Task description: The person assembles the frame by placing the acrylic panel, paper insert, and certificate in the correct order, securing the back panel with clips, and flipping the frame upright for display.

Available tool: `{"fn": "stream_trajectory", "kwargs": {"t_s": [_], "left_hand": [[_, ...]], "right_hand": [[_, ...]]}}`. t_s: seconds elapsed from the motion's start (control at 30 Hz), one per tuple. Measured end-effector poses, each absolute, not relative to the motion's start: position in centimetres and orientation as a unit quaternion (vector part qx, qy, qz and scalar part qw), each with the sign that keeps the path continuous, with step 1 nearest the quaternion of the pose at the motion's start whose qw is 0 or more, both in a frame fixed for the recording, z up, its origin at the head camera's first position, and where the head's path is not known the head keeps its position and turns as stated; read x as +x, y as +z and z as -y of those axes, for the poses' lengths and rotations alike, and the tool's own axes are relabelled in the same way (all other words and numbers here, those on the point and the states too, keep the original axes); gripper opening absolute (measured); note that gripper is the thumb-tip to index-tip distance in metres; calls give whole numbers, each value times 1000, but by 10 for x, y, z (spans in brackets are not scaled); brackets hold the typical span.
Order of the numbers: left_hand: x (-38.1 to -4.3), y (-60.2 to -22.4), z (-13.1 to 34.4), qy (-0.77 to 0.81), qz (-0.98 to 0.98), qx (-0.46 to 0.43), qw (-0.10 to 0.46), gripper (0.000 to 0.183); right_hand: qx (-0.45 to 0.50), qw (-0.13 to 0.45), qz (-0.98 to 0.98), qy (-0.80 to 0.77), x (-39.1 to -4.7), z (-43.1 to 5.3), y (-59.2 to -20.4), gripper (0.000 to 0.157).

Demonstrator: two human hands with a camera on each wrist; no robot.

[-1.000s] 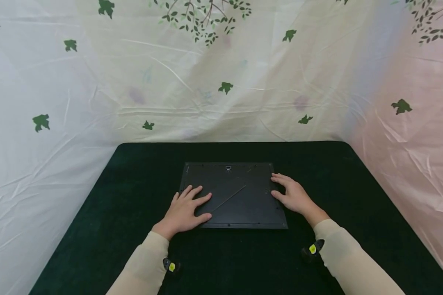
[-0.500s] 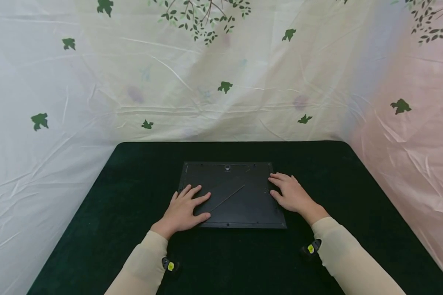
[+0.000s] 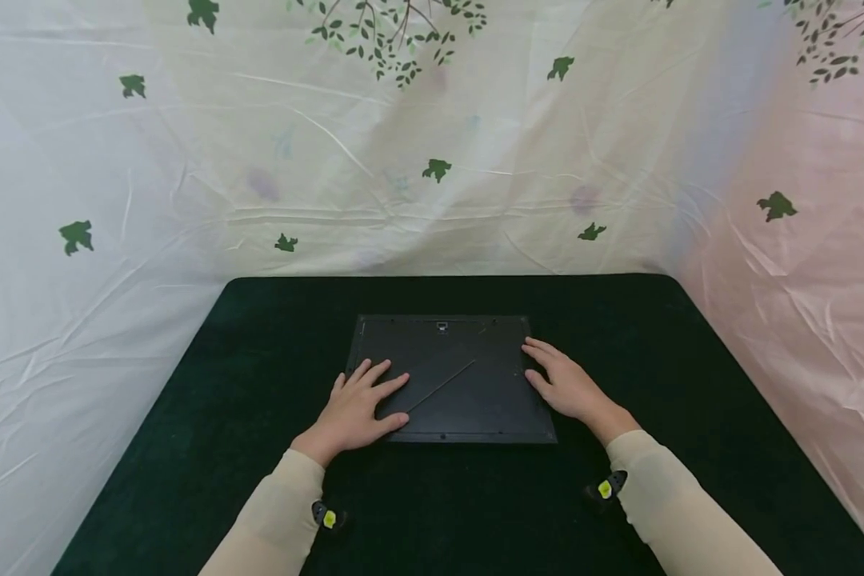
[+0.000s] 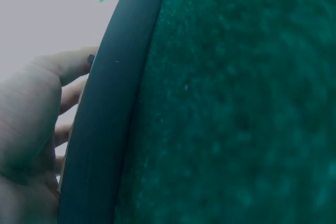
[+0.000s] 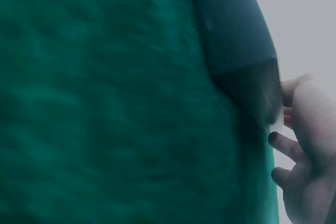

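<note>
A black picture frame (image 3: 450, 396) lies on the dark green cloth, its back facing up. Near its far edge is a small metal hanger (image 3: 442, 326), and a thin rod (image 3: 442, 386) runs diagonally across the back. My left hand (image 3: 356, 406) rests with spread, straight fingers on the frame's near left part. In the left wrist view, that thumb (image 4: 79, 64) lies over the frame's thick side (image 4: 102, 108). At the right edge, my right hand (image 3: 569, 388) touches the frame with its fingertips and thumb. The right wrist view shows the frame's corner (image 5: 252, 77) beside those fingers.
A dark green cloth (image 3: 187, 448) covers the table, with rounded far corners. Pale curtains (image 3: 374, 160) printed with leaves hang behind it and along both sides. A dark wrist device with a yellow mark (image 3: 329, 518) sits at the left sleeve, another (image 3: 605, 488) at the right.
The whole head view has shifted slightly. Both hands keep their places on the frame, with only a slight change in the right fingers.
</note>
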State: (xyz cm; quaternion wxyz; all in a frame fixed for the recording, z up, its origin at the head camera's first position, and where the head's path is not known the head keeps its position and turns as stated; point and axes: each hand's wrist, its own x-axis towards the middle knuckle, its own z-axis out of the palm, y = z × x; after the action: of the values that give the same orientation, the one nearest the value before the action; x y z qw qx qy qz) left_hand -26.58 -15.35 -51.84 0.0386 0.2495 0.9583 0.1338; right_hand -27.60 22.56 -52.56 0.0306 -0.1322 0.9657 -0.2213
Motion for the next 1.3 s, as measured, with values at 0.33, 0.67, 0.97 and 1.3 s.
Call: {"fn": "stream_trajectory", "kwargs": {"t_s": [0.33, 0.67, 0.97, 1.3], "left_hand": [[-261, -516, 167, 163, -948, 267, 49, 74], [-250, -515, 186, 189, -940, 285, 25, 71], [-251, -514, 191, 195, -939, 283, 21, 69], [-255, -488, 190, 194, -933, 303, 13, 68]], "right_hand": [[-117, -6, -958, -263, -262, -222, -531, 54], [-167, -37, -950, -262, -244, -189, -521, 54], [-190, 2, -957, -221, -251, -160, -522, 69], [-213, 23, -954, -210, -275, -150, -509, 87]]}}
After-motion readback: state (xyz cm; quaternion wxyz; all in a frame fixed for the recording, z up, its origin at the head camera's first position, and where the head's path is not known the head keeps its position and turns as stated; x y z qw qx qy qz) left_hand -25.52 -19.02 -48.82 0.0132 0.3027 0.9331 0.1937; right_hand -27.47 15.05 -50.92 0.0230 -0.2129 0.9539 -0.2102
